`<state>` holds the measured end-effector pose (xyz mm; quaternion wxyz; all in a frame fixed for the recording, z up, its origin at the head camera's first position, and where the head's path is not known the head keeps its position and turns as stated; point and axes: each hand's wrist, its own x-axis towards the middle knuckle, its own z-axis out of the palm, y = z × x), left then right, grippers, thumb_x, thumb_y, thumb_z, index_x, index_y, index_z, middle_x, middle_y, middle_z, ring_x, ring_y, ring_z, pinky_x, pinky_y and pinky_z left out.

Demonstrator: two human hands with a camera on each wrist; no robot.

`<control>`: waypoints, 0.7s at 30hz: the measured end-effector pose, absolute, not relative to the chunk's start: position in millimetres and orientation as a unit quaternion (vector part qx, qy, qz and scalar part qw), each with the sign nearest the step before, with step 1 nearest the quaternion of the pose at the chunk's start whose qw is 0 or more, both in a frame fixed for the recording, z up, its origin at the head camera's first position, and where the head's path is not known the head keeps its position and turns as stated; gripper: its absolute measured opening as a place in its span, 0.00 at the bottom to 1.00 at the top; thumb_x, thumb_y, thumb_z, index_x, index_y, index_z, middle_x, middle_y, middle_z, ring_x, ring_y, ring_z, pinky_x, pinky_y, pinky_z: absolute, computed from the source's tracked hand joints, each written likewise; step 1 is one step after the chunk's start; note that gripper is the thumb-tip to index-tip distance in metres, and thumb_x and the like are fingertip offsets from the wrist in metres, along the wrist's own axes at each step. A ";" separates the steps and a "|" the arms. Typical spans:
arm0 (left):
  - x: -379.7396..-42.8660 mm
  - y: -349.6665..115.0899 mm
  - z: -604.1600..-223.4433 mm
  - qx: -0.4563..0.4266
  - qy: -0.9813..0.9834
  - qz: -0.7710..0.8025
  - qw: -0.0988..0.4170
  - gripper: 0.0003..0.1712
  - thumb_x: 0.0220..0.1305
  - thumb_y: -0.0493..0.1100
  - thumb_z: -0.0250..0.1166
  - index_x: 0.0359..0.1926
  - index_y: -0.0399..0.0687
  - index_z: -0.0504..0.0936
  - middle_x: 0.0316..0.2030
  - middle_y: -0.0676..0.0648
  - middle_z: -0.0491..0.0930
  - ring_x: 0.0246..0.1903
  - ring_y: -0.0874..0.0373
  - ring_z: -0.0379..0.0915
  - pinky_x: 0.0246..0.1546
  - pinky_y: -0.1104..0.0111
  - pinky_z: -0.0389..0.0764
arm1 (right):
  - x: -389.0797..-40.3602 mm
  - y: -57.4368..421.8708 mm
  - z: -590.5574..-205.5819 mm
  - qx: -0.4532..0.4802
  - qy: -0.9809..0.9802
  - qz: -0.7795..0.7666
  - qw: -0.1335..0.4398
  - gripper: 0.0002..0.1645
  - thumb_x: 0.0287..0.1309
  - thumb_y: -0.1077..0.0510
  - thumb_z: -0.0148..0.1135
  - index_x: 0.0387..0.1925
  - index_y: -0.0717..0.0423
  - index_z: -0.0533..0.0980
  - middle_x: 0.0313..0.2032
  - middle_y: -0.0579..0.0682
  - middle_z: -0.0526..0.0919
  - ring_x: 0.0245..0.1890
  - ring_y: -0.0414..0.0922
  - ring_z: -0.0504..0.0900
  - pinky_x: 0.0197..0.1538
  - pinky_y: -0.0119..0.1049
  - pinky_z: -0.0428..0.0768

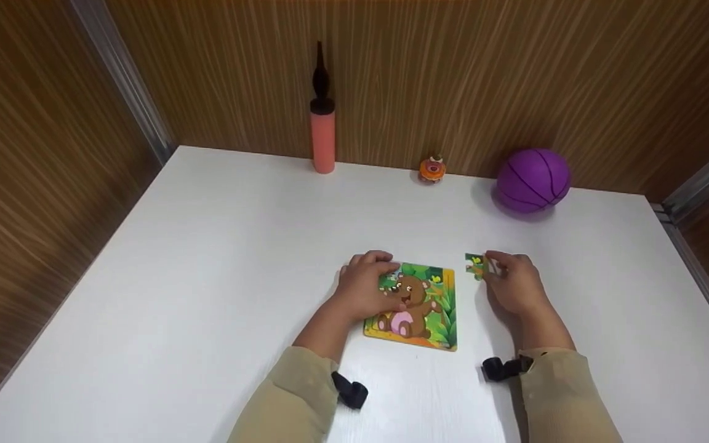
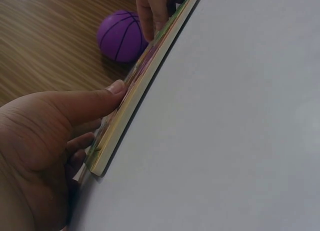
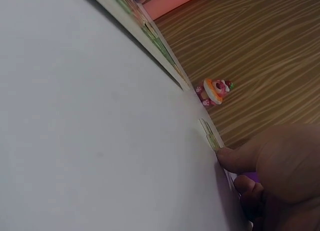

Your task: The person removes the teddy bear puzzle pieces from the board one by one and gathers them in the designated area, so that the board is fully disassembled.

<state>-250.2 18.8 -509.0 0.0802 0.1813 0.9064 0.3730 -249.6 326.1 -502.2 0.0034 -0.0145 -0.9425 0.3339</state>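
Note:
A square bear jigsaw puzzle (image 1: 416,307) lies on the white table, its thick pale edge visible in the left wrist view. My left hand (image 1: 364,286) grips it at the left side, thumb on the picture and fingers around the upper left; part of the picture is hidden underneath. To the right of the board, my right hand (image 1: 517,283) pinches a small green and yellow puzzle piece (image 1: 473,266) between thumb and fingers. From the right wrist view, the piece appears close to the tabletop; whether it touches cannot be told.
Along the wood-grain back wall stand a pink hand pump (image 1: 324,138) with a black nozzle, a small orange and pink figurine (image 1: 432,170) and a purple ball (image 1: 533,180). The white table (image 1: 207,258) has wood-grain panels on its left and right.

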 end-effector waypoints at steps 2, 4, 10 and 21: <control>-249.9 18.9 -509.2 0.180 0.905 0.376 0.080 0.46 0.52 0.56 0.83 0.71 0.51 0.80 0.72 0.49 0.70 0.72 0.48 0.59 0.70 0.49 0.60 | -249.3 326.5 -502.6 -0.015 -0.942 0.336 0.003 0.29 0.68 0.67 0.61 0.69 0.71 0.73 0.57 0.77 0.74 0.59 0.69 0.75 0.67 0.64 0.71; -249.5 18.9 -509.7 0.176 0.902 0.386 0.079 0.46 0.51 0.55 0.84 0.71 0.50 0.80 0.72 0.49 0.70 0.72 0.49 0.59 0.72 0.48 0.59 | -248.8 326.4 -502.7 -0.019 -0.940 0.341 0.002 0.29 0.68 0.67 0.61 0.69 0.72 0.72 0.57 0.76 0.74 0.58 0.68 0.75 0.66 0.64 0.71; -249.4 19.7 -511.7 0.158 0.882 0.438 0.074 0.45 0.50 0.49 0.85 0.69 0.46 0.81 0.72 0.48 0.69 0.72 0.48 0.60 0.74 0.48 0.57 | -246.8 325.9 -501.2 -0.058 -0.925 0.375 -0.012 0.31 0.74 0.61 0.57 0.72 0.73 0.67 0.60 0.74 0.73 0.58 0.64 0.73 0.67 0.61 0.70; -251.9 17.3 -516.2 0.147 0.885 0.439 0.046 0.42 0.51 0.52 0.85 0.65 0.41 0.83 0.65 0.47 0.71 0.67 0.48 0.63 0.69 0.56 0.69 | -240.1 308.5 -487.6 -0.064 -0.912 0.406 0.013 0.30 0.75 0.58 0.57 0.71 0.70 0.70 0.58 0.69 0.76 0.56 0.60 0.76 0.58 0.53 0.76</control>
